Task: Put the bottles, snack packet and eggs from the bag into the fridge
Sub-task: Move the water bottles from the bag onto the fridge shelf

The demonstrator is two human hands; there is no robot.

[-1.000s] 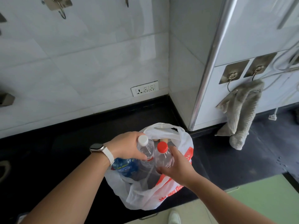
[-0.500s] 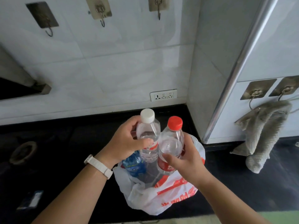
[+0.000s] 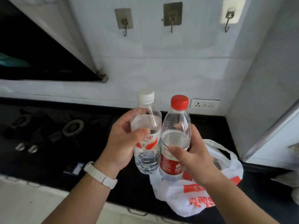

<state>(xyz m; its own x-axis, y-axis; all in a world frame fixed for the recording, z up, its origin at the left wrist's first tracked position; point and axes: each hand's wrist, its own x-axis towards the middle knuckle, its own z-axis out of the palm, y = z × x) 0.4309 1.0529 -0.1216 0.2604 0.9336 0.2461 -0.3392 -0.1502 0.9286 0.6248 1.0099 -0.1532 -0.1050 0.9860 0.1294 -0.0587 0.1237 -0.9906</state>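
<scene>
My left hand [image 3: 121, 143] grips a clear water bottle with a white cap [image 3: 146, 120] around its middle. My right hand [image 3: 192, 156] grips a second water bottle with a red cap and red label [image 3: 175, 126]. Both bottles are upright, side by side and touching, held in the air above the counter. Below and to the right of them the white plastic bag with red print [image 3: 194, 194] lies slumped on the black counter [image 3: 48, 159]. What is left inside the bag is hidden. No fridge is in view.
A gas hob with burners [image 3: 73, 127] sits on the counter at the left, under a dark range hood [image 3: 40, 50]. Three wall hooks [image 3: 172, 18] and a socket [image 3: 205, 104] are on the tiled wall. A white cabinet side with a metal edge [image 3: 271, 123] stands at the right.
Both hands have lifted the two bottles up out of the bag, which has sagged onto the counter. The view has swung left and upward, bringing the hob and hood into sight.
</scene>
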